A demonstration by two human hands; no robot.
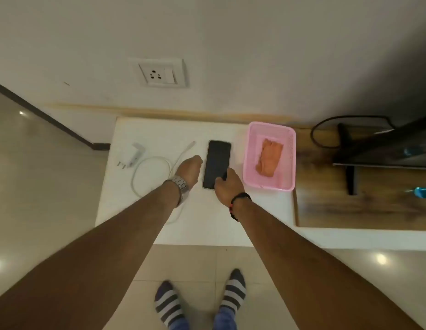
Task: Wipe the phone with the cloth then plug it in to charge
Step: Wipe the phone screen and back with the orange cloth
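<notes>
Hands close on the phone [216, 164] lying flat on the white table [145, 210], right hand [227, 186] pinching its near corner, left hand [189, 170] curled beside it, fingers unreadable; wiping looks unstarted, so fetching the orange cloth [269, 158] from the pink basket [247, 160] probably comes next.

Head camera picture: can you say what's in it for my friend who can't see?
Two hands reach for a dark phone lying flat on a white table: the right hand touches its near end, the left hand is beside it. An orange cloth sits in a pink basket to the right; a white charger and cable lie to the left.
</notes>
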